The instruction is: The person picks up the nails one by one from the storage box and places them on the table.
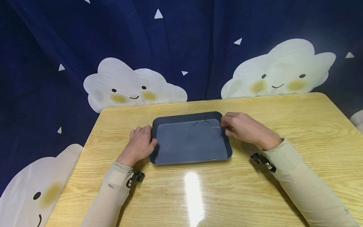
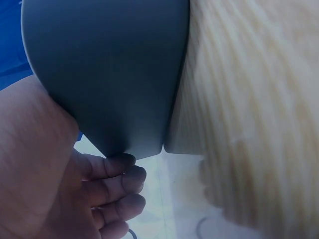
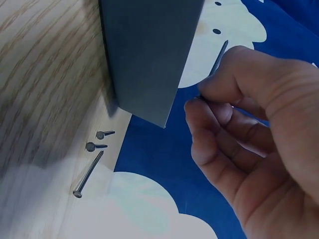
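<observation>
A shallow dark grey tray [image 1: 193,148] lies on the table. My left hand [image 1: 139,143] grips its left wall, thumb over the rim and fingers outside; the left wrist view shows the fingertips [image 2: 133,178] curled at the wall's far end. Over the tray's right rim, my right hand [image 1: 241,127] pinches a nail [image 3: 219,57] between thumb and forefinger, its point extending over the tray. Inside the tray lie a nail [image 1: 191,126] and another nail [image 1: 210,123] near the back wall. Outside, beside the right wall, sits a long nail [image 3: 88,174] with two more, hidden in the head view.
The wooden table [image 1: 113,116] extends around the tray on all sides. A dark blue curtain [image 1: 198,37] with white clouds hangs behind its far edge. Both wrists carry small black camera mounts, such as the right mount [image 1: 263,161].
</observation>
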The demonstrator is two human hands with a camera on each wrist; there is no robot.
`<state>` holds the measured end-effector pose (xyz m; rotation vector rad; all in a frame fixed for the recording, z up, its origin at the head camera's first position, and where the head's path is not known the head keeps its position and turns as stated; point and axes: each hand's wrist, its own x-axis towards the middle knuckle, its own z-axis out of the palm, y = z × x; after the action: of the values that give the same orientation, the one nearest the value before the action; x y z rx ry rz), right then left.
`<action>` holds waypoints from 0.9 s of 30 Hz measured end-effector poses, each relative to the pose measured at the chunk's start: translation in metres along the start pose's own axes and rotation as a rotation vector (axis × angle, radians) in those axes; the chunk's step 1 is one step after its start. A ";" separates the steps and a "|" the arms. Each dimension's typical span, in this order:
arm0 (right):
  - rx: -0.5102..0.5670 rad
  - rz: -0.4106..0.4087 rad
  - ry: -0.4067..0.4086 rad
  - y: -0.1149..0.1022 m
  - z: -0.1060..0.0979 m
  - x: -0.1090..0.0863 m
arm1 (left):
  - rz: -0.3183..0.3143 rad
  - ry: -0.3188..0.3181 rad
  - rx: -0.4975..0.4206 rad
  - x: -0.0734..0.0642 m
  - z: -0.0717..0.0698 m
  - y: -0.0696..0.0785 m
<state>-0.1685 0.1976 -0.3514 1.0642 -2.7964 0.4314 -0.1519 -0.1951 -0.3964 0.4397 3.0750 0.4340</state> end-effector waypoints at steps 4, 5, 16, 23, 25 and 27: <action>-0.010 0.009 0.002 0.003 0.002 0.001 | 0.001 -0.001 -0.003 0.000 0.001 0.000; -0.012 0.009 0.003 0.003 0.002 0.001 | 0.000 -0.003 -0.005 0.000 0.001 0.000; -0.007 0.007 0.037 0.008 0.005 0.000 | -0.007 -0.007 -0.007 0.001 0.000 0.001; -0.001 0.011 0.045 0.012 0.005 0.000 | -0.003 -0.008 -0.010 0.000 0.000 0.001; 0.003 0.014 0.048 0.012 0.005 0.000 | -0.003 -0.007 -0.010 0.000 0.000 0.001; 0.005 0.018 0.051 0.013 0.006 0.000 | -0.002 -0.005 -0.010 0.000 0.000 0.001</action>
<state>-0.1776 0.2054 -0.3595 1.0156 -2.7638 0.4606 -0.1518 -0.1945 -0.3961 0.4361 3.0666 0.4467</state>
